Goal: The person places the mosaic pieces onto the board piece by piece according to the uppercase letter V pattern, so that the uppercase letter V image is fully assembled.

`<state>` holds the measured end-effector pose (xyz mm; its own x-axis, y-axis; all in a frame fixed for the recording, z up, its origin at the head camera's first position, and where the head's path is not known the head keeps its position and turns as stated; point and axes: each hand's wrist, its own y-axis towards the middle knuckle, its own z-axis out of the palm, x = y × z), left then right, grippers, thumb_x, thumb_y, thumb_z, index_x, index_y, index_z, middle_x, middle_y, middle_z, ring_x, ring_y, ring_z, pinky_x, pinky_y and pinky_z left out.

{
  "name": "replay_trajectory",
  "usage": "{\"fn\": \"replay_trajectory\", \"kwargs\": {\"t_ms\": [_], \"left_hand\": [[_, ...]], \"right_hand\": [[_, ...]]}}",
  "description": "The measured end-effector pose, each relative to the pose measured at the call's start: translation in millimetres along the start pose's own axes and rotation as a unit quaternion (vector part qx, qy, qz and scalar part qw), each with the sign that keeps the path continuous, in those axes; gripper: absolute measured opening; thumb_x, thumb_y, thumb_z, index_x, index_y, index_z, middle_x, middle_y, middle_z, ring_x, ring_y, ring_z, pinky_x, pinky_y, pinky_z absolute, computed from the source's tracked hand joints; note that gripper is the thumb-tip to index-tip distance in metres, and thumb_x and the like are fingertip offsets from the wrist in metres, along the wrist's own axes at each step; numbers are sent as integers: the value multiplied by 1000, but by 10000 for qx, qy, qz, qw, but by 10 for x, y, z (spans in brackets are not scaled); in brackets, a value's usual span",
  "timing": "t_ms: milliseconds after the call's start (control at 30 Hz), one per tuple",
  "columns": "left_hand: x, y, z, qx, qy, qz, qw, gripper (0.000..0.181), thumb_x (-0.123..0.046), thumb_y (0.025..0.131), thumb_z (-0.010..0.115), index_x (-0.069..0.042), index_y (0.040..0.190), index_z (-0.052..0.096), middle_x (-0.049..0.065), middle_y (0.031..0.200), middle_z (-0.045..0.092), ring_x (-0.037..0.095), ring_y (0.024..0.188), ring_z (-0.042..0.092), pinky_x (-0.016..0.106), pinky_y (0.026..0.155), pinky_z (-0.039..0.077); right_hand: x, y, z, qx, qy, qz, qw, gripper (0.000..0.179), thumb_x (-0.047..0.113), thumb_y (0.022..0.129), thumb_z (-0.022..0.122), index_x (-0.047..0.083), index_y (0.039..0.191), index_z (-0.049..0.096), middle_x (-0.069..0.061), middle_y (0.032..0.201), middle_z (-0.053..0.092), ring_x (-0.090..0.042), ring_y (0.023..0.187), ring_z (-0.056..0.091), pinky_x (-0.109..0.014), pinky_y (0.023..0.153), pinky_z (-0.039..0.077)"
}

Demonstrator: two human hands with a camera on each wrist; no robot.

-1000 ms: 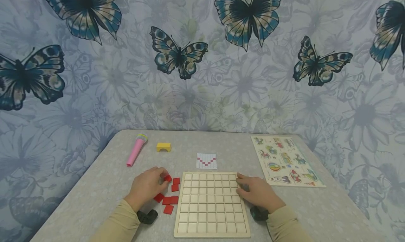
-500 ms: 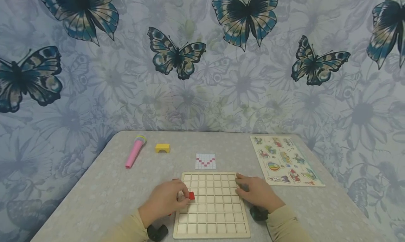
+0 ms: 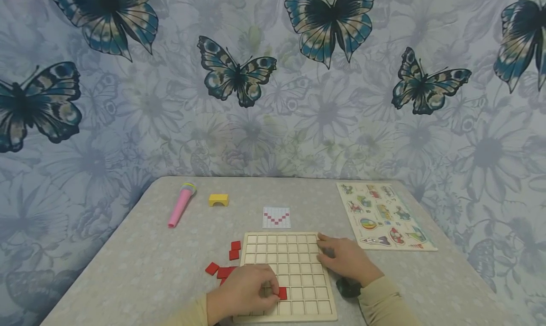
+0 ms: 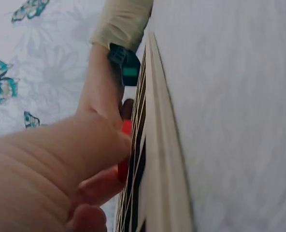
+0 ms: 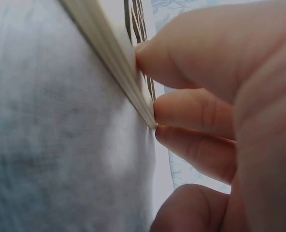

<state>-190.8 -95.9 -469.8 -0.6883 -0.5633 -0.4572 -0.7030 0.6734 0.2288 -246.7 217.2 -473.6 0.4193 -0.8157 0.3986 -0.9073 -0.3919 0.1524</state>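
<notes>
A small red square tile (image 3: pixel 283 294) is pinched between the thumb and fingers of my left hand (image 3: pixel 247 288), low over the lower middle of the wooden grid board (image 3: pixel 304 281). In the left wrist view the same red tile (image 4: pixel 125 126) stands close to the grid face, partly covered by the thumb. My right hand (image 3: pixel 347 259) rests its fingertips on the board's upper right edge, and the right wrist view shows the thumb (image 5: pixel 150 55) and two fingers touching the rim. Several loose red tiles (image 3: pixel 212 268) lie left of the board, some partly hidden by my left hand.
Behind the board lies a small pattern card (image 3: pixel 276 218) with a pink V of squares. A pink toy microphone (image 3: pixel 180 207) and a yellow arch block (image 3: pixel 219 200) are at the back left. A picture puzzle board (image 3: pixel 386 217) lies at the right.
My left hand took a red tile from the loose ones and carried it right and toward me, onto the lower middle of the board. My right hand stays at the board's edge.
</notes>
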Motion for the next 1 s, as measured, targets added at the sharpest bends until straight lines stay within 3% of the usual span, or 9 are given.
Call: {"fn": "replay_trajectory", "kwargs": {"t_ms": [300,600,1000], "left_hand": [[18,5,81,-333,87,492,9982,15,-30,88,81,-36,81,69,-26,88,61,-13,63,41,10,59,37],[46,-8,88,-374,101,646,9972,3,-35,93,77,-33,93,75,-24,98,65,-19,61,42,5,56,37],[53,5,89,-484,61,791,9957,6,-28,91,80,-34,94,80,-23,98,69,-15,73,50,2,63,37]], "right_hand": [[11,-1,-9,-12,16,22,10000,42,34,95,72,10,130,72,-3,148,59,-34,131,60,-51,101,51],[27,0,-11,-6,23,28,10000,41,34,96,72,10,130,72,-2,148,59,-34,130,61,-51,101,51],[28,5,-7,25,2,113,9999,41,33,95,72,10,130,72,-2,148,59,-34,131,60,-51,102,51]]}}
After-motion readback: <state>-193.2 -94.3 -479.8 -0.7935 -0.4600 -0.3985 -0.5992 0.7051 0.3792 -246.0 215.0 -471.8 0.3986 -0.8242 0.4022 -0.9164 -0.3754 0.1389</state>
